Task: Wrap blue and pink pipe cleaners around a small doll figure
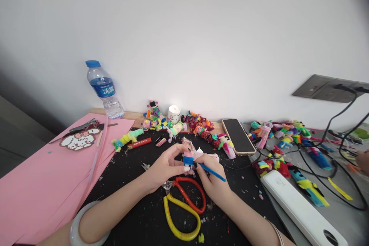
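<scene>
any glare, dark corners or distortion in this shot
Head view: wall brightest just above the paper cup, dimmer at far left; top right corner dark; bottle leaning, perhaps wide-lens distortion; left hand and right hand fairly sharp.

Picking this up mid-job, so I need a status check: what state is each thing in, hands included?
Left hand: holding the pink piece.
Right hand: pinching the blue strip.
Blue strip: across the pink piece, one end sticking out.
Scissors: lying down, handles apart, blades partly hidden.
Bottle: cap on.
Phone: face up, screen dark.
Socket: plugs in.
</scene>
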Motion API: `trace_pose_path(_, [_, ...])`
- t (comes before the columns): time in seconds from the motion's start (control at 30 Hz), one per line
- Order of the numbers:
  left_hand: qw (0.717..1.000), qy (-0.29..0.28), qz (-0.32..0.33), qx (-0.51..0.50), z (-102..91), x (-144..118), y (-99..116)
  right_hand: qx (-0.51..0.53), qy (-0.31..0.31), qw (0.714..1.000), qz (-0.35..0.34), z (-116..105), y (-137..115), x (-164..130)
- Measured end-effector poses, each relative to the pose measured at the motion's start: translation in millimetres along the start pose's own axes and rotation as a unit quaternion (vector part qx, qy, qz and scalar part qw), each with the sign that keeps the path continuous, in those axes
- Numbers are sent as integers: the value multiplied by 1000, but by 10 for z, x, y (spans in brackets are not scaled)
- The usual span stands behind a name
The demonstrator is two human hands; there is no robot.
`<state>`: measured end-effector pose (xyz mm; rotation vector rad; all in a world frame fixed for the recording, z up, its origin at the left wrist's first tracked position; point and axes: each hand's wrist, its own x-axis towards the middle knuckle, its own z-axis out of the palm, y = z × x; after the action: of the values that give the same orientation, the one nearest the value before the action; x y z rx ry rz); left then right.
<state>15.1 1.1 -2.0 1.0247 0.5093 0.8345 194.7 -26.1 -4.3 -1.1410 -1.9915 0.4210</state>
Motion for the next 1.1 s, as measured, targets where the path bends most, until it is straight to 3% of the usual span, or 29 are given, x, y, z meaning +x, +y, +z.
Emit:
trace_pose_path(0.87, [1000,-6,-15,11,-24,-4,-11,54,-26,998,27,-40,15,37])
trace_pose_path(1.1, [1000,-1,-17,10,-6,-6,17,47,-7,999,19,-29,4,19])
